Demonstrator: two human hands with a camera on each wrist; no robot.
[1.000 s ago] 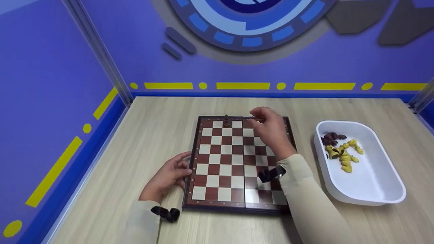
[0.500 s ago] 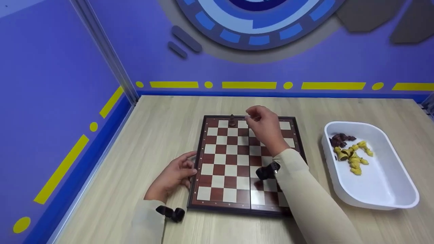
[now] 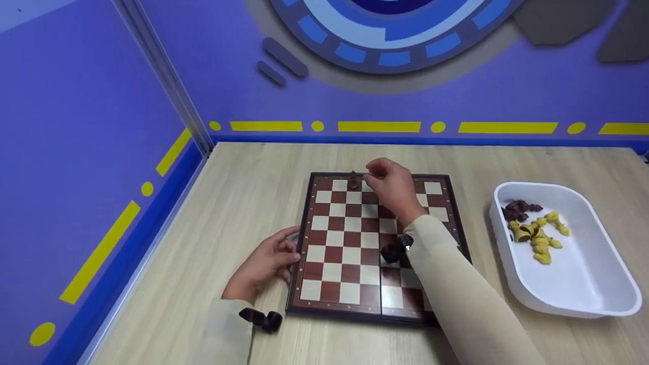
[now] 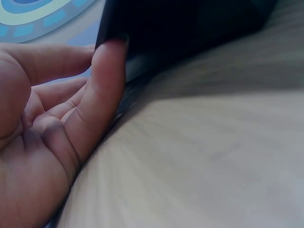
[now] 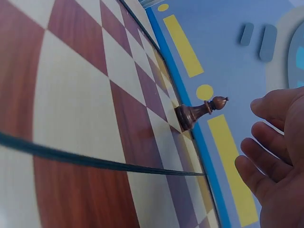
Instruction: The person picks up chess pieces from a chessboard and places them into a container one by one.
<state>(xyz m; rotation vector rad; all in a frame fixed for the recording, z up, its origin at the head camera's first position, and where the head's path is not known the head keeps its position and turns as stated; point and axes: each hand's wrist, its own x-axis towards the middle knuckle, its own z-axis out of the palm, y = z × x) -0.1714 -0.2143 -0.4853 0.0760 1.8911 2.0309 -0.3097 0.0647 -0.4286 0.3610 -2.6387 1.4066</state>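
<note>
A dark brown chess bishop stands upright at the far edge of the chessboard. Just right of it, over the far rows, is my right hand, fingers loosely bent. In the right wrist view a gap separates those fingers from the bishop, and nothing shows between them. My left hand lies at the board's left edge, thumb and forefinger against its side. The left wrist view shows a fingertip pressed on the board's dark side.
A white plastic tray stands on the table right of the board. It holds dark brown chess pieces and several yellow ones. Purple-blue panels rise behind and to the left of the wooden table.
My right hand has moved left along the board's far edge, closer to the bishop. My left hand stays at the board's left side. The head view has shifted slightly left.
</note>
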